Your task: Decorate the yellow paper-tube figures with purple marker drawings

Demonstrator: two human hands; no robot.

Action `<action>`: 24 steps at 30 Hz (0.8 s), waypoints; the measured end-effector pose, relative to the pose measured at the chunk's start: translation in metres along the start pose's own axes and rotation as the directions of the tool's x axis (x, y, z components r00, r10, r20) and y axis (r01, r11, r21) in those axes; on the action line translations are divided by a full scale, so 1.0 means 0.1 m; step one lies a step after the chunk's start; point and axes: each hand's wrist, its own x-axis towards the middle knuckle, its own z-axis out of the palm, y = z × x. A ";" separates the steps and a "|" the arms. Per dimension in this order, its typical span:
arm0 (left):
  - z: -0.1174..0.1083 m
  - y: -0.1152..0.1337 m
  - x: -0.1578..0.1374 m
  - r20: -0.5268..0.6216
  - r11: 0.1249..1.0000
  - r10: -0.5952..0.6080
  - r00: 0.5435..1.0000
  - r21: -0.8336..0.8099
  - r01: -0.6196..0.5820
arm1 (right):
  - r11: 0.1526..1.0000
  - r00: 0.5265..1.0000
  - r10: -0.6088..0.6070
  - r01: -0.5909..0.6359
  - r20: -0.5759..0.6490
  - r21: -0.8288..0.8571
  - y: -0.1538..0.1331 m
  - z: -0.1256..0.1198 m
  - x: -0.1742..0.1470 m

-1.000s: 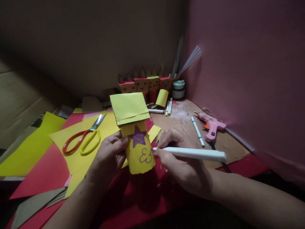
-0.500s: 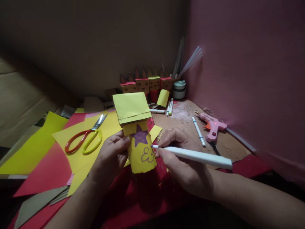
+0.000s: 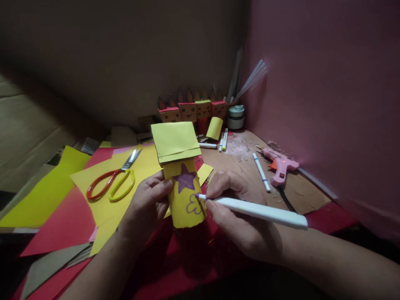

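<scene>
My left hand (image 3: 153, 198) is closed on the left side of a yellow paper figure (image 3: 176, 208), a rounded tube body with a box-like top (image 3: 176, 141) covered in yellow paper. A filled purple star (image 3: 186, 178) is drawn on the body, and below it a purple cloud-like outline (image 3: 192, 205). Between the thumb and fingers of my right hand (image 3: 237, 212) is a white marker (image 3: 262, 210). Its purple tip is at the upper edge of the outline; whether it touches the paper I cannot tell.
Scissors (image 3: 120, 177) lie on yellow sheets (image 3: 103, 214) at left. A pink glue gun (image 3: 281, 166) and a capped marker (image 3: 261, 173) rest at right. Several box figures with ears (image 3: 187, 111), a yellow paper tube (image 3: 214, 128) and a lidded container (image 3: 235, 117) stand at the back.
The marker tip has shifted slightly left and down, from beside the body's right edge onto the outline. The figure sits a little further right in view.
</scene>
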 end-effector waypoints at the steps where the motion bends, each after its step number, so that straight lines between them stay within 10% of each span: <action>1: 0.00 0.00 0.00 -0.006 1.000 0.002 1.000 -0.004 -0.002 | 1.000 1.000 0.008 -0.008 0.010 0.004 0.00 0.00 0.00; 24: 0.02 0.02 -0.05 -0.113 0.996 -0.046 0.993 -0.087 0.036 | 0.982 0.999 0.046 -0.045 -0.002 0.182 0.12 0.00 -0.09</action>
